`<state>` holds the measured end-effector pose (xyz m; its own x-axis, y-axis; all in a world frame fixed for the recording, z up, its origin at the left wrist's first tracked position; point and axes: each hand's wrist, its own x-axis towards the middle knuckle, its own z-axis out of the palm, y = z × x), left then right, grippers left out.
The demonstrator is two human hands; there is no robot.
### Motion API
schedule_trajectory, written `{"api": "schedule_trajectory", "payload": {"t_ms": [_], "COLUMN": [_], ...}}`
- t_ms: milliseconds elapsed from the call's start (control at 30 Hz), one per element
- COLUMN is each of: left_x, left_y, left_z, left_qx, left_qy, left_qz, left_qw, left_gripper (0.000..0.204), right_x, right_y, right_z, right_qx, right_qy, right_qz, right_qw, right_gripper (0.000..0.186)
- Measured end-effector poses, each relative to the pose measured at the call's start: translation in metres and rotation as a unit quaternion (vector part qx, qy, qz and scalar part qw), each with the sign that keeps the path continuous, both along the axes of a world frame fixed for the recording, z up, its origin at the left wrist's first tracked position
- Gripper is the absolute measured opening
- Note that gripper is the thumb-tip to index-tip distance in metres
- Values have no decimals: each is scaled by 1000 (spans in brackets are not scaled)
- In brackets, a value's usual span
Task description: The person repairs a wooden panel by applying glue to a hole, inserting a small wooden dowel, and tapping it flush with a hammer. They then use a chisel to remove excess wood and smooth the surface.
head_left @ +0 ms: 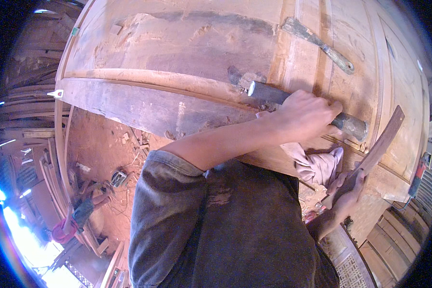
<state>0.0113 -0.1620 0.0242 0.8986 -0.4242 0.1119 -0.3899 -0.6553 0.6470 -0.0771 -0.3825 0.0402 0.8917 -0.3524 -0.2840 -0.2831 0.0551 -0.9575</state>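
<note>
My left hand (309,114) reaches across to the right and is closed around a dark cylindrical bar (269,92) with a pale round end. Its other dark end (353,126) shows past my fingers; whether it is one piece is hidden. The bar lies over the near part of a large wooden panel (177,45). Lower right, my right hand (348,192) grips the lower part of a thin brown wooden strip (386,132), which slants up to the right. Between my hands lies a crumpled pale cloth (319,163).
A worn putty knife (317,43) rests on the panel, beyond my left hand. Dark putty-like lumps (247,78) sit near the bar's pale end. A red-and-dark handled tool (419,175) is at the right edge. Another person (81,211) is on the reddish floor (98,149), among timber.
</note>
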Motion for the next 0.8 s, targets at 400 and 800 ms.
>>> {"api": "schedule_trajectory", "payload": {"t_ms": [400,800], "left_x": [0,-1], "left_y": [3,11], "left_z": [2,-6], "left_qx": [22,21], "left_qy": [9,-19], "left_qz": [-3,29], "left_qw": [1000,999], "left_gripper": [44,37], "right_x": [-8,7], "right_y": [-25,-20], "right_z": [-21,-1], "right_qx": [-78,-53], "right_qy": [13,-43], "right_qz": [47,6], "right_qw": [996,998], "right_gripper": [38,45]}}
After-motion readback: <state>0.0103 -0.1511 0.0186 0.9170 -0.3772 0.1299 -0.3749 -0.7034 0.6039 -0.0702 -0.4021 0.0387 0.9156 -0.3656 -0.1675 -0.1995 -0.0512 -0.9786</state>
